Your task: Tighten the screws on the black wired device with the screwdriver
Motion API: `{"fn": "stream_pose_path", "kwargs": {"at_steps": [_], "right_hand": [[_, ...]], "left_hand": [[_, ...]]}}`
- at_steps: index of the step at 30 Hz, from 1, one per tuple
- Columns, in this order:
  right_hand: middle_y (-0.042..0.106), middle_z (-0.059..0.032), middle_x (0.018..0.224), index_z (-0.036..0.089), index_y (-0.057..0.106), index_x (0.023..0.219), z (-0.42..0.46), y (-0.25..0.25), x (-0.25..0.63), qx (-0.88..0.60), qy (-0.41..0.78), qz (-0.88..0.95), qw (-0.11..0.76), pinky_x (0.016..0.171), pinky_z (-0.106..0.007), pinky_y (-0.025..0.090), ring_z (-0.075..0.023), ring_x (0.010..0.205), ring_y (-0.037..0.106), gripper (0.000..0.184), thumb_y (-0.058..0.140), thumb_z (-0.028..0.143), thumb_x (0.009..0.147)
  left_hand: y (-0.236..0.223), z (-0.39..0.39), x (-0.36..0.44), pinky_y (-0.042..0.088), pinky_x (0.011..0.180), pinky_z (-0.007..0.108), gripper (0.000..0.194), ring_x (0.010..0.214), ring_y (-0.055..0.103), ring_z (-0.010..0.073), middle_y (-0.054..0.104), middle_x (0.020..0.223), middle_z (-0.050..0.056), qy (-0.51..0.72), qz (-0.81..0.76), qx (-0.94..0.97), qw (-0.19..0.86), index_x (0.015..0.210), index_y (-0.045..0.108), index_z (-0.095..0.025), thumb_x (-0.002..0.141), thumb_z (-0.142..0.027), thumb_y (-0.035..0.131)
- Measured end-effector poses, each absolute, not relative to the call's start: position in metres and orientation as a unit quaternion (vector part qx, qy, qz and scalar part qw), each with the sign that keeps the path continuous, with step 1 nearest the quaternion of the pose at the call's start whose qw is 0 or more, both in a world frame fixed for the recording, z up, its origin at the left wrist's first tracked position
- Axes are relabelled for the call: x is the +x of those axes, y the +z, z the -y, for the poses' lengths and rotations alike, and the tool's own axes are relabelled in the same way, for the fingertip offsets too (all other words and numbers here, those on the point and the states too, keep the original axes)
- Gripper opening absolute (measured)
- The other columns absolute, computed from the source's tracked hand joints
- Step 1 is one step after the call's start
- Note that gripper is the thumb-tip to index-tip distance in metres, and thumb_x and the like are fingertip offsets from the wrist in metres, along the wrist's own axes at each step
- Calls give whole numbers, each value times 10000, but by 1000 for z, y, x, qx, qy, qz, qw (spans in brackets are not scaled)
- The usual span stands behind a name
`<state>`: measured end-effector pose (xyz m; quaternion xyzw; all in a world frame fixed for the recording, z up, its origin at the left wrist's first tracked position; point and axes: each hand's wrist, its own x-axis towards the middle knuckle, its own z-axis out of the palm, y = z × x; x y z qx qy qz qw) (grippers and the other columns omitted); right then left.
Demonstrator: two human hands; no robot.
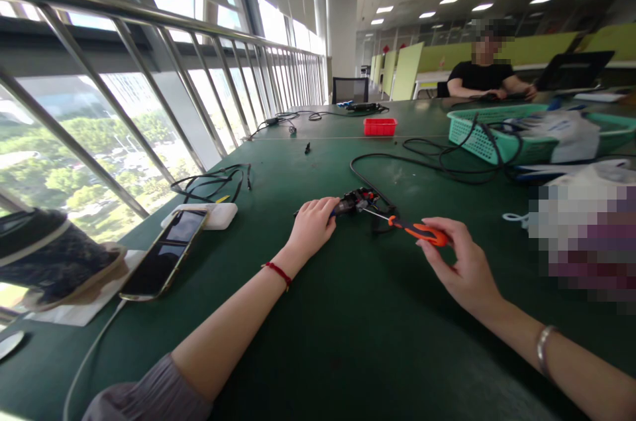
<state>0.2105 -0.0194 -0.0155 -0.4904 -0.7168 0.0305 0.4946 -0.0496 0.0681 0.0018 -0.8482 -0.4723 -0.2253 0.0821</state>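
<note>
My left hand (314, 225) is closed over a dark cylindrical device (354, 202) lying on the green table, its far end showing black and red parts. A black cable runs off from that end. Between the fingers of my right hand (460, 258) is the orange and black handle of a screwdriver (422, 231). Its thin metal shaft points left, and the tip meets or nearly meets the device's exposed end; exact contact is too small to tell. My left fingers hide the near part of the device.
A smartphone (166, 255) leans on a white case (218, 215) at left, near a dark fabric item (54, 262). Beyond stand a red basket (380, 127) and a green basket (477, 142) with cables and bags. Behind the table sits another person (484, 79). Railings (199, 63) line the left.
</note>
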Motion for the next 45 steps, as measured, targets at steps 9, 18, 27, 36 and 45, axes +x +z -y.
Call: {"fn": "stream_pose_path", "kwargs": {"at_steps": [9,18,27,36,45], "right_hand": [[655,-45,858,202,483,1162,20,-12,209,-511,42,717,472,612,-265,519,-171,740,668,301,488,349,900],[667,-21,813,210,550,1053,21,-10,209,-493,36,747,445,567,-242,503,-141,637,644,207,474,335,906],[646,-77,992,201,504,1142,18,-17,211,-501,-6,719,482,707,-284,537,-189,864,660,309,544,325,863],[568,51,564,206,532,1042,22,-10,209,-502,92,756,410,428,-207,420,-95,421,526,206,412,343,946],[653,-77,1023,209,511,1129,17,-16,209,-483,3,724,492,750,-296,546,-192,888,671,302,551,320,851]], "left_hand": [[1,-69,-50,431,985,387,354,1085,580,223,617,1213,58,-222,472,-849,87,1213,514,-189,864,-145,469],[1,-69,-49,438,979,390,347,1092,579,224,621,1205,56,-226,472,-848,88,1201,521,-193,861,-141,472],[0,-69,-50,431,987,387,353,1093,580,221,619,1211,57,-225,469,-849,90,1207,514,-190,861,-138,471],[1,-69,-49,442,972,394,349,1083,583,226,623,1203,59,-227,468,-849,89,1206,517,-185,863,-138,469],[1,-68,-50,441,974,388,351,1084,583,222,621,1208,59,-225,469,-849,88,1208,517,-187,863,-138,473]]}}
